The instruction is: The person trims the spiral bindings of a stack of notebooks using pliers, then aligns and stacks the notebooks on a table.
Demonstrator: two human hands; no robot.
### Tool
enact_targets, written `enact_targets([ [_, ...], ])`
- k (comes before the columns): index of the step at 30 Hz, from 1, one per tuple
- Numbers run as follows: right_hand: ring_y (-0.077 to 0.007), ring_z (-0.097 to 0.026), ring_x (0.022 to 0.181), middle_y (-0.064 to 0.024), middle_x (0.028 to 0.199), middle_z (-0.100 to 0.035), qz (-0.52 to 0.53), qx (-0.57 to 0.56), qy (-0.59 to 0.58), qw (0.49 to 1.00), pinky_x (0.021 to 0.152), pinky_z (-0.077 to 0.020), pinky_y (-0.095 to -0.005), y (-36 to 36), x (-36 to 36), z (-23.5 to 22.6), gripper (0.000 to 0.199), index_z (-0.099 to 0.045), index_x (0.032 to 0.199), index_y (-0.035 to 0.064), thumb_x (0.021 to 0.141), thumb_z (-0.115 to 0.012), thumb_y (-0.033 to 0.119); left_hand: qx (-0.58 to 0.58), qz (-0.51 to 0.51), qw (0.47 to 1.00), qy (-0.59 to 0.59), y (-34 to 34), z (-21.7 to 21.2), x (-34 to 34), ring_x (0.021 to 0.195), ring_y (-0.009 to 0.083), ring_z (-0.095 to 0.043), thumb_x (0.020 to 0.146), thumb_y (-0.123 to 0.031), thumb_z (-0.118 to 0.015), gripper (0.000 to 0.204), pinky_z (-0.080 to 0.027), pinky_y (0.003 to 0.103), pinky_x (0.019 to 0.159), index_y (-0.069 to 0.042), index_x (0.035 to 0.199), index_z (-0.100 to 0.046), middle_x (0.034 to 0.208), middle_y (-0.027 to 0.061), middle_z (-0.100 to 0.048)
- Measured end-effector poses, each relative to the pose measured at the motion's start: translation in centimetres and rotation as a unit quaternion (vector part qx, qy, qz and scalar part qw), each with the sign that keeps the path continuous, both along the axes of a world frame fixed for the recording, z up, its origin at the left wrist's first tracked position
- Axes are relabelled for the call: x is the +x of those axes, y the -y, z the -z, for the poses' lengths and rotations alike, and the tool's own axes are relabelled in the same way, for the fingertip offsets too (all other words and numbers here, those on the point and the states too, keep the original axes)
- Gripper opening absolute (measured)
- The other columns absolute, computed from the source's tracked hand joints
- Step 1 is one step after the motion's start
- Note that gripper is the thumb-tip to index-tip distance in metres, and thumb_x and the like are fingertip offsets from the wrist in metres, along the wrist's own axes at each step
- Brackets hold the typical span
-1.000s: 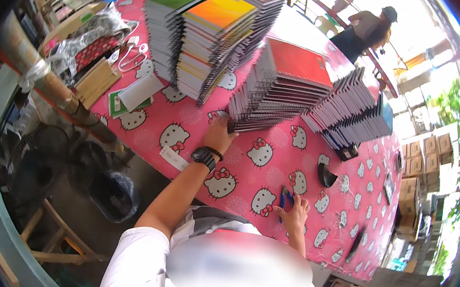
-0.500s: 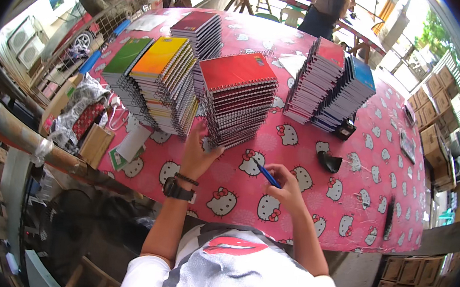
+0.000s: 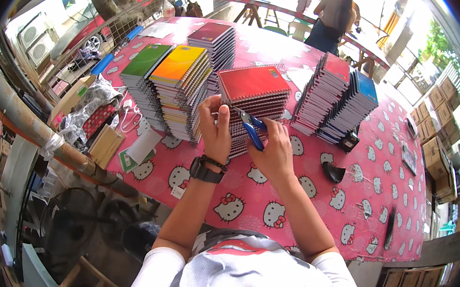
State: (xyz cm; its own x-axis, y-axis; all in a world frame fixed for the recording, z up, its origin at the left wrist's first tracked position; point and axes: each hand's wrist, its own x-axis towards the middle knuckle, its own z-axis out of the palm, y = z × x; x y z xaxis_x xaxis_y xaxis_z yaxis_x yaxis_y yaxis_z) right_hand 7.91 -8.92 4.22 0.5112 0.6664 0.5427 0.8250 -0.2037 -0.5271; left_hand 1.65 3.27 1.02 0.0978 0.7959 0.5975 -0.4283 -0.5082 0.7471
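A stack of red spiral notebooks (image 3: 252,83) stands in front of me, wire bindings showing along its near side. My left hand (image 3: 216,128), with a black watch and a beaded bracelet, is at the stack's upper left corner, fingers curled against a notebook's edge. Blue-handled cutting pliers (image 3: 252,130) sit in my right hand (image 3: 276,151), their jaws pointing at the wire binding beside my left fingertips. Whether the jaws touch the wire is too small to tell. Left of this stack are green (image 3: 146,61) and yellow-orange notebooks (image 3: 179,64), with dark red ones (image 3: 212,33) behind.
Red (image 3: 337,66) and blue notebook stacks (image 3: 367,86) stand to the right, near a black curved piece (image 3: 332,173). Plastic wrap (image 3: 104,95), a wooden block (image 3: 106,145) and a white cable lie left. A metal pipe (image 3: 68,155) borders the table. Another person (image 3: 333,20) stands beyond.
Both hands have moved up to the red stack's upper left corner. The pliers have risen from above the tablecloth to the wire binding. The view has shifted slightly.
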Motion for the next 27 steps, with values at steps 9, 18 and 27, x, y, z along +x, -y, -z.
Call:
enact_targets([
  [9, -0.0341, -0.055, 0.092, -0.0169, 0.096, -0.059, 0.036, -0.009, 0.049, 0.998, 0.081, -0.0453, -0.0417, -0.8, -0.6, -0.6, 0.047, -0.053, 0.108, 0.0002, 0.068, -0.07, 0.017, 0.04, -0.045, 0.997, -0.048, -0.1, -0.7, 0.2, 0.071, 0.0144, -0.047, 0.096, -0.031, -0.048, 0.03, -0.041, 0.029, 0.066, -0.001, 0.091, -0.05, 0.082, 0.0058, -0.051],
  [18, -0.0313, -0.061, 0.074, -0.0154, 0.084, -0.062, 0.027, -0.043, -0.02, 0.999, 0.068, -0.0494, -0.0394, 0.3, -0.1, -0.6, 0.04, -0.058, 0.104, 0.0046, 0.068, -0.069, 0.017, 0.053, -0.104, 0.988, -0.098, -0.2, -1.1, 0.5, 0.062, 0.0129, -0.039, 0.099, -0.032, -0.04, 0.035, -0.035, 0.03, 0.058, -0.003, 0.079, -0.044, 0.068, 0.005, -0.042],
  [27, -0.0322, -0.06, 0.087, -0.0148, 0.092, -0.061, 0.045, -0.029, 0.057, 0.997, 0.074, -0.0484, -0.0404, -0.4, -0.3, 0.1, 0.044, -0.057, 0.105, 0.0035, 0.066, -0.07, 0.017, 0.046, -0.106, 0.99, -0.078, -0.8, -0.8, 1.0, 0.057, 0.0105, -0.026, 0.1, -0.034, -0.038, 0.044, -0.026, 0.03, 0.052, -0.004, 0.067, -0.034, 0.061, 0.0008, -0.027],
])
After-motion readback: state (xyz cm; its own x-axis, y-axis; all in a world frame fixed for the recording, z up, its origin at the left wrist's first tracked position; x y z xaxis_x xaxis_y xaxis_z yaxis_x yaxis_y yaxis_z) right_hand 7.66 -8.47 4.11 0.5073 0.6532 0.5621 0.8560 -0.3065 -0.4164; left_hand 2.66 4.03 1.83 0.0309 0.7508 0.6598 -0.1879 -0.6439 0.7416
